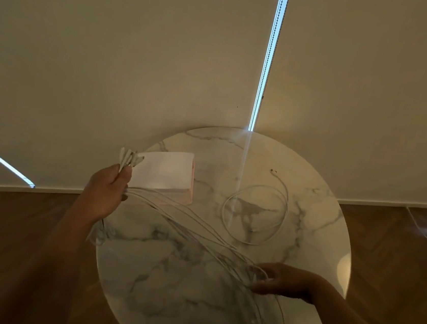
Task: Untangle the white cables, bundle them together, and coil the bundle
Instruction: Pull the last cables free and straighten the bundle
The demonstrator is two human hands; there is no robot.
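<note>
White cables (194, 223) between both hands, no legible writing.

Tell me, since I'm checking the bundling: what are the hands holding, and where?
Left hand grips the white cables near their plug ends; right hand cups the strands farther along.

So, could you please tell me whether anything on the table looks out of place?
One loose white cable lies looped alone on the round marble table, apart from the bundle of white cables gripped at its plugs by the left hand and threaded through the right hand.
</note>
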